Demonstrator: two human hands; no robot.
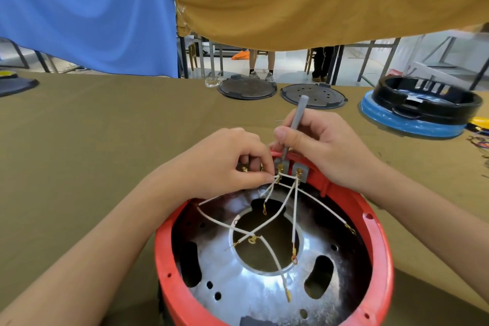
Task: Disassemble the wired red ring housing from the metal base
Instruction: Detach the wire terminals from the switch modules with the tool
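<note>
The red ring housing (pixel 381 254) lies in front of me on the table, around a shiny metal base (pixel 254 291) with a round centre hole. Several white wires (pixel 275 214) with brass terminals cross the inside and run up to grey terminal blocks (pixel 301 171) at the ring's far rim. My left hand (pixel 225 161) pinches the wires just left of those blocks. My right hand (pixel 320 145) grips a grey screwdriver (pixel 297 119), held upright with its tip down on the left terminal block.
The table (pixel 92 140) is covered with olive cloth. At its far edge lie two dark round lids (pixel 247 88) (pixel 313 96), and a black ring on a blue base (pixel 420 108) stands far right. Blue and tan cloths hang behind. A person's legs show beyond.
</note>
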